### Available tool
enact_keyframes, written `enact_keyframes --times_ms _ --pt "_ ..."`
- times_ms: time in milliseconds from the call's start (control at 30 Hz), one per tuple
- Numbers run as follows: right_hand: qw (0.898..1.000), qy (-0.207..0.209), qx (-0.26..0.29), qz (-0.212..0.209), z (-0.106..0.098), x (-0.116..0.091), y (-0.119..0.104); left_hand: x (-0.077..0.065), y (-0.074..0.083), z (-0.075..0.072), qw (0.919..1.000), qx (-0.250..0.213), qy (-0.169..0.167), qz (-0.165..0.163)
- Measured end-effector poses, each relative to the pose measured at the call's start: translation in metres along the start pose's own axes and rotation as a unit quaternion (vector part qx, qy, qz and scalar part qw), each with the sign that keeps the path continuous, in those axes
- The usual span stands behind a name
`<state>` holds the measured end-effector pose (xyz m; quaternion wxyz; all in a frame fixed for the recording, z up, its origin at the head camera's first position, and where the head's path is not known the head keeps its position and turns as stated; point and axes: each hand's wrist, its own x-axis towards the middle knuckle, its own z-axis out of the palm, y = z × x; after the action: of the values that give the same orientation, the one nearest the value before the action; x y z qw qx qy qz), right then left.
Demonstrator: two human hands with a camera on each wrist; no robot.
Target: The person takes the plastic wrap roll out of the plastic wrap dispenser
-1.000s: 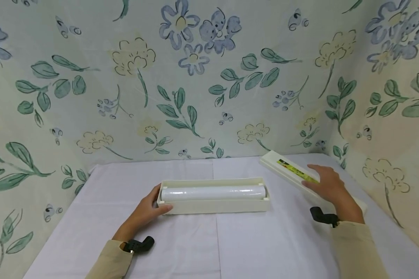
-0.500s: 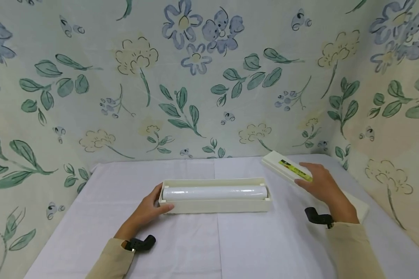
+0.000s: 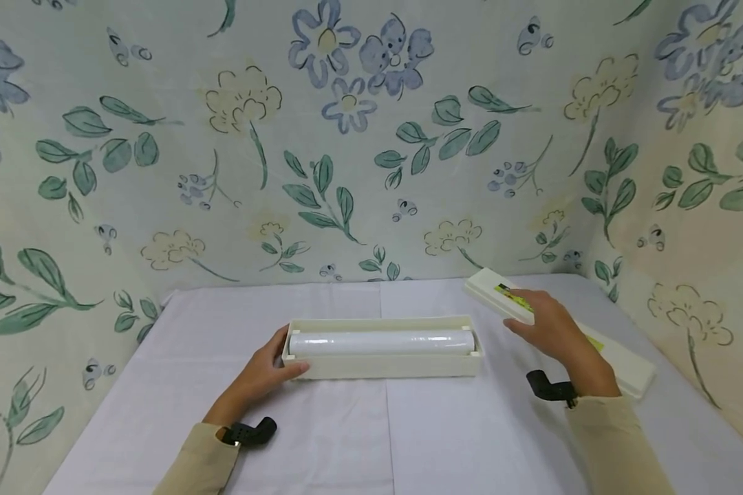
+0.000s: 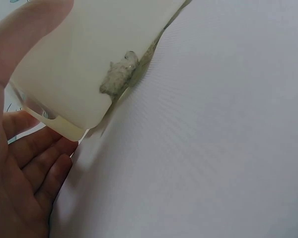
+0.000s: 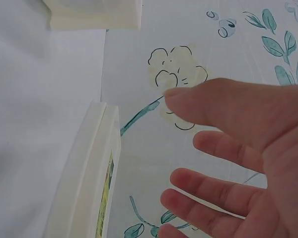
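Observation:
A cream plastic dispenser box (image 3: 384, 366) lies lengthwise on the table, its top off. Inside it rests a shiny white roll, like cling film (image 3: 380, 342). My left hand (image 3: 263, 371) grips the box's left end, thumb on the front wall and fingers round the far side. In the left wrist view a dull, crumpled patch (image 4: 120, 74) shows low on the box. The long cream lid (image 3: 631, 368), with a yellow-green label, lies slantwise on the right. My right hand (image 3: 551, 326) hovers over it with fingers spread and partly hides it; the right wrist view shows a gap between them.
A white cloth (image 3: 322, 440) covers the table. Floral fabric walls (image 3: 347, 206) rise behind and at both sides, close beyond the lid's far end. In the right wrist view, one end of the box shows at the top left.
My right hand has let go of the lid and moved left, uncovering the lid's near end. The lid stays where it lay. My left hand keeps hold of the box.

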<state>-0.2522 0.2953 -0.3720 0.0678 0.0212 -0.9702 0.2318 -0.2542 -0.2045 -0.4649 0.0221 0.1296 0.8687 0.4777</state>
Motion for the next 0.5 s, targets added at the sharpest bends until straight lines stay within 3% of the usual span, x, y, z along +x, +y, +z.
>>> enact_keyframes --times_ms 133,500 --pt "1.000 0.007 0.001 -0.027 0.002 -0.001 -0.004 0.003 -0.008 0.001 1.0000 0.002 0.000 -0.001" --pt "0.998 -0.002 -0.013 -0.069 0.007 -0.002 -0.019 0.002 -0.008 0.002 1.0000 0.007 -0.002 -0.001"
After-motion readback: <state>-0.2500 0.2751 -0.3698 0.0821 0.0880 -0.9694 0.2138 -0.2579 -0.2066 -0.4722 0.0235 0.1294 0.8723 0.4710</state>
